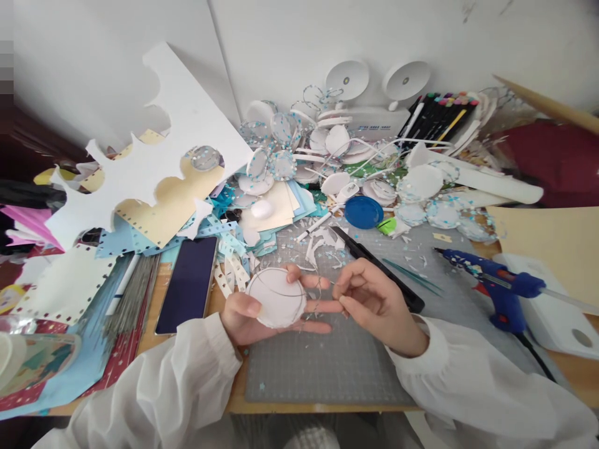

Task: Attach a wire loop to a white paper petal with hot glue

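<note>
My left hand [243, 315] holds a white foam disc [276, 299] above the grey cutting mat [327, 374], the thumb on its face and the other fingers behind it. A thin wire loop curves over the disc, and its twisted end [321, 284] runs to the right. Just beside it, my right hand [374, 299] is closed in a pinch on the thin wire. Exactly where its fingertips meet the wire is hard to make out. A black utility knife [374, 262] and teal tweezers [412, 274] lie behind my right hand.
A blue hot glue gun [500, 280] lies at the right. A phone [187, 284] and a bundle of thin wires [133, 299] are at the left. Decorated white discs [283, 165], a blue lid [364, 212] and a cut foam sheet [187, 106] crowd the back. Scraps litter the mat.
</note>
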Demonstrator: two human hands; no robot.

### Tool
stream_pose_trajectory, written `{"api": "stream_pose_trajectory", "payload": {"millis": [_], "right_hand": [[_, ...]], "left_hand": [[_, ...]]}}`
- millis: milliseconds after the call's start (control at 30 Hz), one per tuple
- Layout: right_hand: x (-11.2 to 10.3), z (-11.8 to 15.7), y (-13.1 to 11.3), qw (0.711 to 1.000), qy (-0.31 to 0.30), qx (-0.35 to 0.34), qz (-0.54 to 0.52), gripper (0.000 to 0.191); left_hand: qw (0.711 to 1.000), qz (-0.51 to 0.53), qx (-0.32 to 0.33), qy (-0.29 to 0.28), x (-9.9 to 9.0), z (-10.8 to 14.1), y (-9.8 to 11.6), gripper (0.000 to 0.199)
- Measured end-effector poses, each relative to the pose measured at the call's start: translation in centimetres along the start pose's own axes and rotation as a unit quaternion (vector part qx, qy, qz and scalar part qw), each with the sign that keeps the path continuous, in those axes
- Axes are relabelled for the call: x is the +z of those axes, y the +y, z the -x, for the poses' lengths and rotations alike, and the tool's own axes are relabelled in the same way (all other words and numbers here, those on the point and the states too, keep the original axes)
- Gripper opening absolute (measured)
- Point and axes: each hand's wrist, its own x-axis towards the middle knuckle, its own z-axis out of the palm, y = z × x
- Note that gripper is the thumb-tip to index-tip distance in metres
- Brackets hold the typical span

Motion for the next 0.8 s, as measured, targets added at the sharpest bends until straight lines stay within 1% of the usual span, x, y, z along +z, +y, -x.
{"api": "stream_pose_trajectory", "payload": {"millis": [300,367,467,600,700,800], "right_hand": [[0.32,0.00,0.12,0.996,0.018,-0.068,0.053,0.017],[0.35,0.08,0.12,0.997,0.016,-0.061,0.054,0.014],[0.38,0.21,-0.01,0.999,0.009,-0.020,0.034,0.008],[0.23,0.29,-0.22,0.999,-0.023,0.032,-0.030,0.014],[0.02,0.38,-0.22,0.994,-0.064,0.029,-0.081,0.019],[-0.11,0.54,-0.09,0.994,-0.077,0.008,-0.074,0.019]], "left_hand": [[1.000,-0.010,-0.006,0.006,-0.07,0.04,-0.11,0.043],[1.000,-0.015,-0.015,0.004,-0.08,0.07,-0.18,0.044],[0.999,-0.022,-0.028,-0.009,-0.13,0.09,-0.24,0.045],[0.999,-0.016,-0.044,-0.013,-0.14,0.13,-0.15,0.047],[0.998,-0.009,-0.054,-0.010,-0.07,0.15,-0.03,0.047],[0.998,-0.002,-0.060,-0.011,0.02,0.15,0.06,0.047]]}}
